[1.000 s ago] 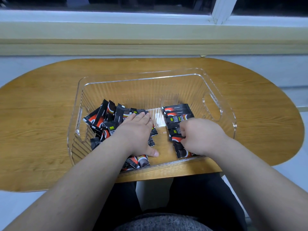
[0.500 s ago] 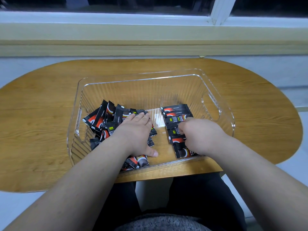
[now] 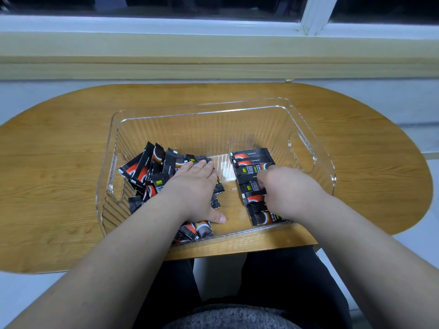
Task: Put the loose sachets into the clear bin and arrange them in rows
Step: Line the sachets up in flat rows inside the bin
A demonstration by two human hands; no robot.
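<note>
— Head view first: where were the sachets?

— All inside the clear bin (image 3: 202,129), which sat on the oval wooden table (image 3: 59,174) below a window sill (image 3: 213,55). A loose pile (image 3: 142,169) of black and red sachets lay jumbled in the left half, some overlapping and a few leaning against the left wall. A neat row (image 3: 251,160) ran down the right half, from mid-floor to the near wall, each sachet lying crosswise and touching the next.

— And the left hand?

— The left hand (image 3: 190,186) lay flat, palm down on the loose pile, fingers straight and close together, thumb stretched out to the bare bin floor. It gripped nothing.

— The right one?

— The right hand (image 3: 289,188) was over the middle of the row, its fingers (image 3: 262,180) curled down with the tips on a sachet there. Whether it actually pinched that sachet, I could not tell; the knuckles hid the grip.

— Anything between pile and row?

— A strip of bare bin floor.
</note>
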